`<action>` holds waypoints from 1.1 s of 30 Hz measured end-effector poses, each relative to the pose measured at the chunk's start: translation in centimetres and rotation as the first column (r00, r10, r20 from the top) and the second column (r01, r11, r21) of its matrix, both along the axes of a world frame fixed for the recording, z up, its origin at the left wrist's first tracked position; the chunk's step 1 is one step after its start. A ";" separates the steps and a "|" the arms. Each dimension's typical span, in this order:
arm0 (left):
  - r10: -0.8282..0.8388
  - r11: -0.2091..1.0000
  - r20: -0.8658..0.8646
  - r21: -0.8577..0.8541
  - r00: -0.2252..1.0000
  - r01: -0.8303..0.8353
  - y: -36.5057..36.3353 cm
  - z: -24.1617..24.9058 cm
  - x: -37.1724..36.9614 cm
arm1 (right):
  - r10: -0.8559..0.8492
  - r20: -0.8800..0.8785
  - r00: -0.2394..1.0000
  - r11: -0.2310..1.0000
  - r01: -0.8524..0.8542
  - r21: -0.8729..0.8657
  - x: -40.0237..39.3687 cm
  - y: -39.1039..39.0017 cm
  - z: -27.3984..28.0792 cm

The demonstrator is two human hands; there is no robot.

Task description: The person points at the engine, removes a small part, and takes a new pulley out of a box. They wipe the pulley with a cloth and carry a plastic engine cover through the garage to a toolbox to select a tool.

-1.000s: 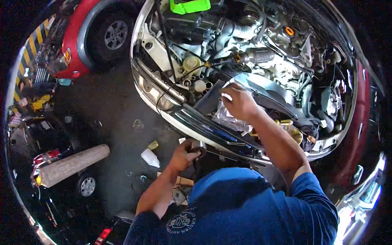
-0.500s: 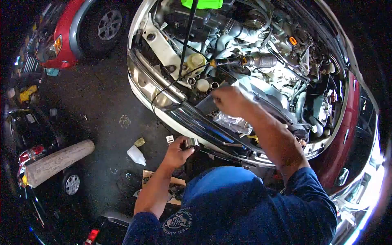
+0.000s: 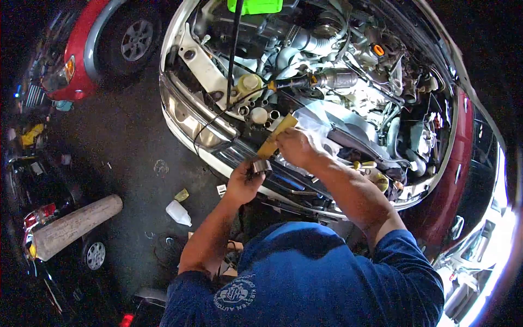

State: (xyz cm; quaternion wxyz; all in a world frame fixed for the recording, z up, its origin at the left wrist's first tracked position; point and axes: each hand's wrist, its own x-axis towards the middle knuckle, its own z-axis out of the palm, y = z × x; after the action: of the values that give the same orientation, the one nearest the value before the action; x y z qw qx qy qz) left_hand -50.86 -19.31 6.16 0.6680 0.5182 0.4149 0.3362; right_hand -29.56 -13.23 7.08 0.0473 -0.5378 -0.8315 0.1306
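My left hand (image 3: 243,184) is closed around a short shiny metal ring (image 3: 262,167), its open end facing up and away from me. A flat tan strip, like a piece of sandpaper (image 3: 284,126), is pinched in my right hand (image 3: 297,146). Its lower end comes right down to the ring's rim. Both hands are above the front edge of an open engine bay. Behind my right hand lies clear plastic wrapping (image 3: 316,117). Several sockets (image 3: 243,111) and a round whitish cap (image 3: 259,115) stand just beyond the strip.
A work light (image 3: 335,79) lies across the engine, its cable running over the white car's headlight (image 3: 199,122). A dark prop rod (image 3: 235,54) rises at the bay's left. On the floor are a white bottle (image 3: 178,213) and, farther left, a thick cylinder (image 3: 79,226).
My right hand has come down and closer to my left, and the strip's tan face now shows. My left hand has moved slightly up with the ring. The view has shifted slightly.
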 end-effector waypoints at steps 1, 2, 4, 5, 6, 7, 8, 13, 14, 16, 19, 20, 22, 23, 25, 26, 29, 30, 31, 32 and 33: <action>0.034 0.999 0.036 -0.019 0.999 -0.033 0.2 -0.5 0.5 | -0.037 0.015 0.999 0.999 0.037 0.009 -0.3 0.1 0.5; 0.029 0.999 0.035 -0.018 0.999 -0.029 0.2 -0.6 0.7 | -0.073 0.030 0.997 0.997 0.072 0.019 -0.8 0.3 1.0; 0.073 0.997 -0.026 -0.012 0.997 -0.074 0.8 1.1 1.2 | -0.212 -0.085 0.974 0.975 0.205 -0.081 -1.2 1.3 -1.0; 0.070 0.997 -0.028 -0.010 0.997 -0.070 1.0 1.1 1.3 | -0.350 -0.184 0.918 0.929 0.315 -0.194 -1.3 1.6 -2.1; 0.059 0.998 -0.037 0.010 0.998 -0.059 1.2 0.9 1.5 | -0.354 -0.188 0.916 0.928 0.319 -0.192 -1.7 1.8 -1.7; 0.047 0.999 -0.045 0.031 0.998 -0.045 1.4 0.7 1.6 | -0.256 -0.142 0.956 0.966 0.247 -0.082 -1.9 2.0 -1.2; 0.036 0.999 -0.046 0.036 0.998 -0.035 1.4 0.4 1.6 | -0.164 -0.081 0.983 0.986 0.167 0.026 -2.0 2.2 -0.8; 0.016 1.000 -0.091 0.027 0.996 -0.013 1.0 0.0 1.3 | -0.413 -0.191 0.890 0.909 0.391 -0.146 -2.7 2.2 -1.9; 0.001 0.999 -0.100 0.035 0.995 0.002 1.1 0.2 1.2 | -0.296 -0.207 0.933 0.953 0.302 -0.001 -2.3 1.9 -2.4; 0.025 1.000 -0.081 -0.005 0.996 -0.025 0.9 -0.4 1.0 | -0.047 -0.183 0.982 0.953 0.099 0.287 -1.9 1.7 -1.5; 0.043 0.999 -0.084 0.032 0.996 -0.040 0.9 -0.6 0.9 | -0.028 -0.084 0.996 0.959 0.051 0.279 -1.3 1.4 -0.2; 0.052 0.998 -0.137 -0.023 0.989 -0.056 1.0 -0.5 1.0 | -0.019 -0.040 0.999 0.968 0.028 0.248 -1.3 1.4 0.1; 0.050 0.995 -0.198 -0.078 0.979 -0.066 1.3 -0.1 1.2 | -0.125 -0.111 0.986 0.982 0.139 0.126 -1.9 1.9 -1.5; 0.043 0.996 -0.211 -0.063 0.977 -0.057 1.6 0.2 1.3 | -0.231 -0.164 0.959 0.972 0.233 -0.004 -2.2 2.1 -2.3; 0.027 0.998 -0.225 -0.048 0.974 -0.039 1.6 0.2 1.6 | -0.181 -0.082 0.980 0.983 0.182 0.001 -2.2 2.0 1.2; 0.052 0.996 -0.180 -0.056 0.982 -0.063 1.5 -0.3 1.7 | -0.120 0.008 0.993 0.993 0.120 0.003 -2.1 1.9 2.5; 0.090 0.991 -0.068 -0.095 0.994 -0.096 1.4 -0.6 2.1 | -0.122 -0.121 0.985 0.979 0.139 0.147 -1.7 1.5 0.4; 0.109 0.986 -0.001 -0.129 0.994 -0.108 1.4 -0.5 2.1 | -0.119 -0.174 0.977 0.980 0.144 0.137 -1.6 1.6 0.5; 0.112 0.986 -0.002 -0.127 0.994 -0.111 1.5 -0.4 2.2 | -0.116 -0.176 0.978 0.980 0.141 0.140 -1.3 1.5 0.7; 0.129 0.983 0.031 -0.138 0.991 -0.124 1.5 -0.4 2.2 | -0.090 -0.199 0.976 0.986 0.114 0.117 -0.8 1.3 0.8; 0.144 0.979 0.064 -0.152 0.987 -0.133 1.4 -0.3 2.3 | -0.068 -0.221 0.973 0.992 0.090 0.093 -0.6 1.0 1.3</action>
State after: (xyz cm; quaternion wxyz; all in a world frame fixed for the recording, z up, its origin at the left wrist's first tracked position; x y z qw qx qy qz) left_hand -48.60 -17.90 5.83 0.6946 0.4242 0.4483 0.3695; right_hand -30.12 -12.24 8.38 0.1708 -0.5498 -0.8049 0.1437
